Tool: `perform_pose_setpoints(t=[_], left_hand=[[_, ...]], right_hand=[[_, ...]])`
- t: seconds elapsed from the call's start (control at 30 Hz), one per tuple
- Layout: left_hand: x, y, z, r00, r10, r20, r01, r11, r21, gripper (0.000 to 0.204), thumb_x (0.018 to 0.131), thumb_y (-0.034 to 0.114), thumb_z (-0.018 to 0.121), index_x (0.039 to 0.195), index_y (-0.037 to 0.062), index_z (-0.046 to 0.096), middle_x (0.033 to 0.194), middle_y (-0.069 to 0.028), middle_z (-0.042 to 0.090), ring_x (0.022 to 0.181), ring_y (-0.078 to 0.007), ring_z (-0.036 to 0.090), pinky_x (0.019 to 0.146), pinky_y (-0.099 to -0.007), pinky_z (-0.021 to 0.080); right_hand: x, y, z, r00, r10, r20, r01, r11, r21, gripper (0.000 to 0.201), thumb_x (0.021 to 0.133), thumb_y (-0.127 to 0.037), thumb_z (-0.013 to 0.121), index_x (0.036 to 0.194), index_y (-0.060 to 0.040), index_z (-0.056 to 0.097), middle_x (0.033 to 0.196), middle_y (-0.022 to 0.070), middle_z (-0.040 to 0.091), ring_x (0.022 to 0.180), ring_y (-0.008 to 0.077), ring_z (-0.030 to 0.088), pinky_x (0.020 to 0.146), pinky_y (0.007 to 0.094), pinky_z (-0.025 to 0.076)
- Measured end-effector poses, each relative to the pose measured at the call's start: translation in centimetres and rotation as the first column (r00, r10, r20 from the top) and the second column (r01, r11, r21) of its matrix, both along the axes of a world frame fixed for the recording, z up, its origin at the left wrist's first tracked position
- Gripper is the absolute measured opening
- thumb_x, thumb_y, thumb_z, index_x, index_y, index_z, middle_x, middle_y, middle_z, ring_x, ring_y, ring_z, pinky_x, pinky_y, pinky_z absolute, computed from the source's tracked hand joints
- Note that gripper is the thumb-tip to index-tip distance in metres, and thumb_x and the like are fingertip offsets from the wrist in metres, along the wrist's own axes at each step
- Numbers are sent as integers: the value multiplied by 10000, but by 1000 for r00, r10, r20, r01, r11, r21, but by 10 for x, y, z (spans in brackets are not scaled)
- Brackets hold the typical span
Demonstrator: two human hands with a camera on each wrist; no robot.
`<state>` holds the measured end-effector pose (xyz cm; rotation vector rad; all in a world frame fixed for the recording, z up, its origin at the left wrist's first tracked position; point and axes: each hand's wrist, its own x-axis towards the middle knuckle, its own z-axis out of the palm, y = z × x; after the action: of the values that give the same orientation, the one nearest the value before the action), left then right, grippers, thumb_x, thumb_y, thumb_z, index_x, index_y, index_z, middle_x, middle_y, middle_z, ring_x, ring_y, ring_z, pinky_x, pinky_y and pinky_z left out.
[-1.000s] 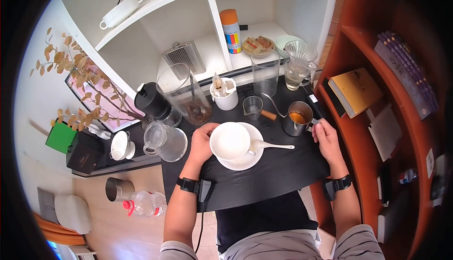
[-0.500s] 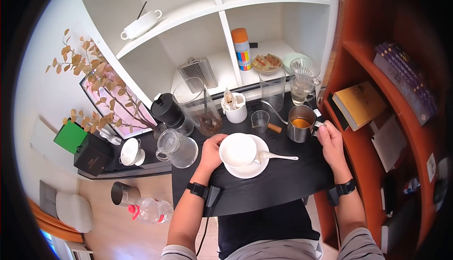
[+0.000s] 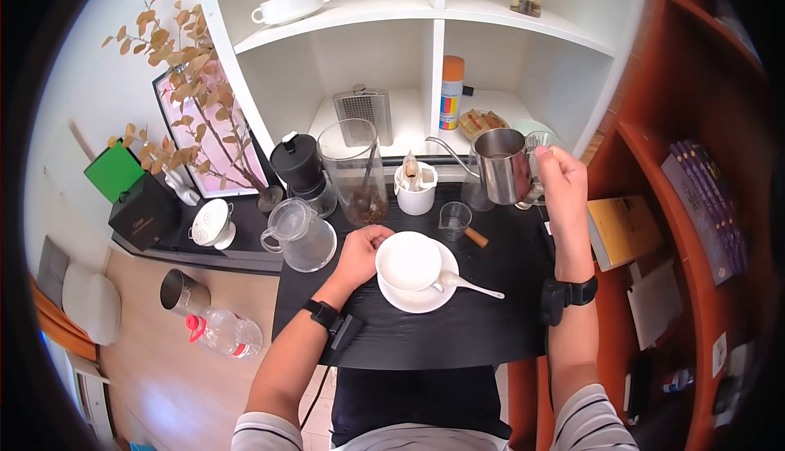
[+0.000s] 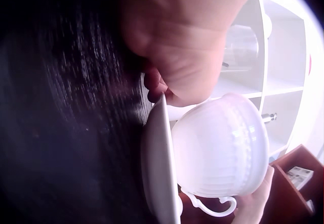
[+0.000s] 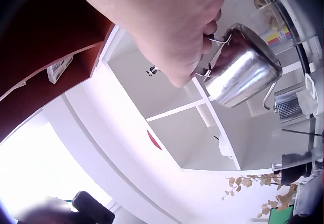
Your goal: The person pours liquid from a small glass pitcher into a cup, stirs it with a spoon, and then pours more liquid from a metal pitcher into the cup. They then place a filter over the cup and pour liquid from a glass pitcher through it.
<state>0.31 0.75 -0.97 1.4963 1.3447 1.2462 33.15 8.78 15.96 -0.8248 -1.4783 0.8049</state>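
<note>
My right hand (image 3: 564,185) holds the handle of a steel gooseneck kettle (image 3: 502,169) without a lid, raised above the back right of the table. Its thin spout points left, and in the right wrist view the kettle (image 5: 245,69) shows its shiny side. At the front middle, a white cup (image 3: 407,263) stands on a white saucer (image 3: 417,302), with a white spoon (image 3: 478,289) lying across the saucer's right side. My left hand (image 3: 360,256) pinches the saucer's left rim, fingertips (image 4: 154,84) right at the edge beside the cup.
Behind the cup are a small glass pitcher (image 3: 454,220) with a wooden handle, a white mug (image 3: 415,199) holding a drip bag, and a tall glass cylinder (image 3: 352,169). A glass jug (image 3: 298,238) and black grinder (image 3: 298,165) stand left. The brown bookshelf (image 3: 646,197) borders the right.
My right hand has lifted the kettle off the table, up and slightly left. The left hand stays at the saucer. The head view has shifted.
</note>
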Motion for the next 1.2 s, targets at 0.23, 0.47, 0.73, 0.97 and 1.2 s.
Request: perform_pose_setpoints(t=[0.23, 0.47, 0.73, 0.97, 1.2], left_hand=[[-1, 2, -3, 997, 57, -43, -57, 998, 17, 160, 937, 130, 768, 1000, -17, 778, 794, -10, 705, 702, -36, 544, 644, -246, 481], [0, 1, 0, 996, 66, -54, -67, 998, -3, 164, 934, 137, 764, 996, -14, 783, 777, -21, 694, 690, -50, 539, 646, -247, 477], [2, 1, 0, 997, 72, 2, -72, 997, 1, 146, 969, 131, 742, 1001, -4, 786, 794, -2, 708, 700, -36, 550, 648, -237, 487], [3, 0, 3, 994, 90, 60, -88, 996, -32, 149, 994, 127, 717, 1000, -4, 787, 781, 12, 715, 693, -28, 556, 649, -231, 493], [1, 1, 0, 994, 92, 52, -91, 996, -23, 153, 999, 132, 716, 993, -3, 787, 765, 16, 701, 683, -27, 545, 641, -232, 488]], right_hand=[[-4, 17, 21, 1000, -4, 16, 4, 1000, -29, 449, 1047, -212, 644, 668, -114, 425, 668, -111, 357, 647, 26, 305, 562, 278, 253], [-8, 20, 23, 1000, -9, 30, 9, 1000, -1, 465, 1051, -212, 657, 666, -122, 413, 681, -119, 358, 654, 22, 296, 563, 275, 242], [-10, 27, 14, 999, 35, 39, -36, 999, 7, 480, 1043, -183, 678, 669, -126, 382, 667, -121, 355, 628, 8, 281, 536, 272, 203], [-18, 21, 19, 995, 56, 81, -57, 998, 17, 479, 1046, -188, 687, 667, -116, 404, 657, -112, 391, 618, 3, 305, 533, 258, 226], [-25, 14, 21, 996, 65, 59, -66, 998, 11, 407, 1049, -184, 686, 693, -67, 525, 665, -93, 479, 622, 7, 370, 549, 241, 282]])
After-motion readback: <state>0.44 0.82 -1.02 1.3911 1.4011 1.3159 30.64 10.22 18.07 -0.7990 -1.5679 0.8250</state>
